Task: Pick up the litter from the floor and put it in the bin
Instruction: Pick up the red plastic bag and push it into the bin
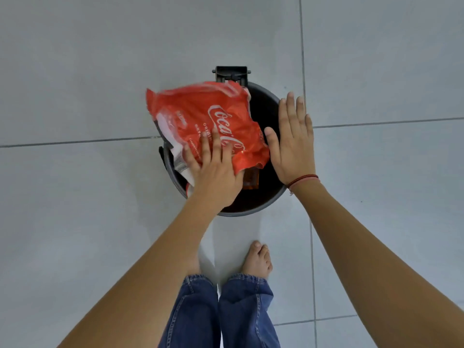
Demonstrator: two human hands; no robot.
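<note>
A crumpled red Coca-Cola plastic wrapper lies across the top of a round black bin, its far end sticking out over the left rim. My left hand rests flat on the wrapper's near part, fingers spread, pressing on it. My right hand hovers flat and open over the bin's right side, its thumb close to the wrapper's right edge. An orange-brown piece of litter and some white wrapping show inside the bin under the red wrapper.
The bin stands on pale grey floor tiles with dark grout lines. A black hinge bracket sits at the bin's far edge. My bare right foot and jeans legs are just in front of the bin.
</note>
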